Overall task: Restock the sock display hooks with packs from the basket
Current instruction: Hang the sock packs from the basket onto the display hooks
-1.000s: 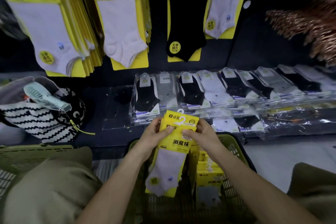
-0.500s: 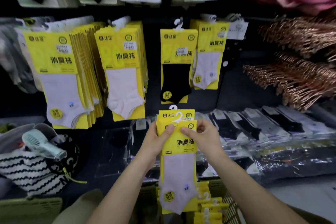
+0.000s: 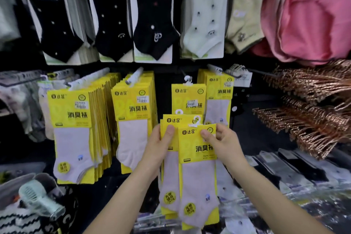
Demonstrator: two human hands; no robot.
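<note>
Since half a second ago the single squared-up bundle has split. The right hand (image 3: 222, 142) pinches the top right corner of the front pack (image 3: 197, 159), thumb on the card face, and has slid it right and slightly down. It now sits off the rear packs (image 3: 169, 173), which the left hand (image 3: 157, 150) grips with its thumb laid across their card. The view has also tipped upward, bringing in an upper row of dark dotted socks (image 3: 152, 24) and pale socks (image 3: 205, 15). Both held lots sit in front of and just below a thin hanging pack (image 3: 188, 99), covering its lower edge. A dark open strip lies between that pack and the thick middle row (image 3: 133, 119). Another thick row (image 3: 72, 129) hangs further left, and a shorter row (image 3: 218, 97) is just beside the thin one on the right. Copper-coloured hangers (image 3: 307, 110) bristle outward, well apart from the right hand. The packs are flat, glossy yellow cards with soft grey ankle socks, round stickers and small white plastic hanger loops (image 3: 196, 119) on top. Clear-bagged socks (image 3: 294, 173) lie on the shelf at lower right. A mint hand fan (image 3: 38, 199) rests on a striped bag (image 3: 19, 220) at lower left.
</note>
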